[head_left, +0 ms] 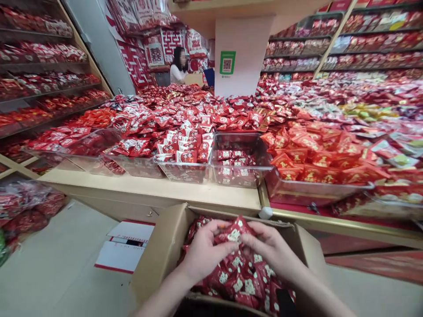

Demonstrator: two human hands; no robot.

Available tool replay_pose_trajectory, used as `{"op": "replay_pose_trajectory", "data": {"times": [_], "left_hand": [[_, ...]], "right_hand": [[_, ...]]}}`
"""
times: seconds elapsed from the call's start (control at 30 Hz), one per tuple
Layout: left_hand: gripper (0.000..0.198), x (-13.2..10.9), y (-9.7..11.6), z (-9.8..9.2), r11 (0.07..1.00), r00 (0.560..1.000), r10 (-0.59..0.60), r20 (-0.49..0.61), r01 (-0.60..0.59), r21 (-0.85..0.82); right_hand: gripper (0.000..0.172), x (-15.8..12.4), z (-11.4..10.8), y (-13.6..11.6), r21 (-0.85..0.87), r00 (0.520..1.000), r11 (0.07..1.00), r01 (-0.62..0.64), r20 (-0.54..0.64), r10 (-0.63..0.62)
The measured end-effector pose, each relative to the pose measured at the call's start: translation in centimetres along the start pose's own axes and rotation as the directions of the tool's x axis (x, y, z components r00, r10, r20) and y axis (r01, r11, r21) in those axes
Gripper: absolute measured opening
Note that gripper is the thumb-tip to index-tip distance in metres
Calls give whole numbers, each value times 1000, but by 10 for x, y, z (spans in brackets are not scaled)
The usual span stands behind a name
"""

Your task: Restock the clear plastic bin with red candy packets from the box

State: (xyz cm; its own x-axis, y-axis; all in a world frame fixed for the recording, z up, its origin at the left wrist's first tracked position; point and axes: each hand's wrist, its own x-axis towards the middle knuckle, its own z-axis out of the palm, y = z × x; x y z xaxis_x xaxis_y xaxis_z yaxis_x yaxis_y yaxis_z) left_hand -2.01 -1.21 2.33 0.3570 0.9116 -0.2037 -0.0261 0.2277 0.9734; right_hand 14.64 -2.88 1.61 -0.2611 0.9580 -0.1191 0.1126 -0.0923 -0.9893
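Note:
An open cardboard box (pixel 155 246) stands before me, filled with small dark red candy packets (pixel 249 286) with white print. Over this pile my left hand (pixel 208 246) is closed, thumb and fingers gripping a packet of the same kind. Its neighbour, my right hand (pixel 269 244), pinches a red candy packet (pixel 238 229) between thumb and fingers, right beside the left hand. How many packets lie between the hands is partly hidden by the fingers. Just beyond the box, a clear plastic bin (pixel 239 169) on the counter holds similar packets in neat rows, low inside it.
Neighbouring bins hold red-and-white packets (pixel 187 145) and orange-red packets (pixel 313 154). The wooden counter edge (pixel 139 187) runs behind the box. A flattened white-and-red carton (pixel 124 246) lies on the floor at left. A person (pixel 178 66) is at the back; stocked shelves line both sides.

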Motion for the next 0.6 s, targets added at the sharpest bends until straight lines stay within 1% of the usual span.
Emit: {"op": "replay_pose_trajectory", "data": {"times": [0.03, 0.1, 0.2, 0.27, 0.37, 0.47, 0.53, 0.6], "left_hand": [[30, 1, 1, 4, 1000, 1000, 4, 11, -3, -14], [31, 4, 3, 11, 999, 999, 13, 34, -11, -52], [31, 5, 6, 18, 997, 998, 33, 51, -29, -67], [30, 4, 7, 21, 997, 999, 44, 26, -42, -62], [28, 3, 6, 21, 997, 999, 48, -11, -48, -53], [24, 1, 0, 18, 997, 998, 45, -34, -47, -62], [19, -2, -5, 18, 991, 996, 35, -87, -46, -128], [16, -4, -10, 18, 973, 991, 15, -132, -45, -228]], "right_hand": [[24, -3, -3, -1, 63, 999, 998, -27, -26, 29], [26, -7, -10, -6, 150, 997, 987, -58, -39, 64], [31, -11, -15, -14, 221, 995, 972, -77, -41, 89], [30, -13, -16, -15, 243, 994, 967, -77, -58, 94], [26, -12, -14, -14, 243, 994, 969, -38, -89, 61], [25, -10, -9, -10, 201, 999, 980, 7, -54, 4], [24, -8, -2, -6, 198, 998, 980, 31, -56, -20], [29, -6, 8, -2, 228, 996, 973, 49, -86, -30]]}}
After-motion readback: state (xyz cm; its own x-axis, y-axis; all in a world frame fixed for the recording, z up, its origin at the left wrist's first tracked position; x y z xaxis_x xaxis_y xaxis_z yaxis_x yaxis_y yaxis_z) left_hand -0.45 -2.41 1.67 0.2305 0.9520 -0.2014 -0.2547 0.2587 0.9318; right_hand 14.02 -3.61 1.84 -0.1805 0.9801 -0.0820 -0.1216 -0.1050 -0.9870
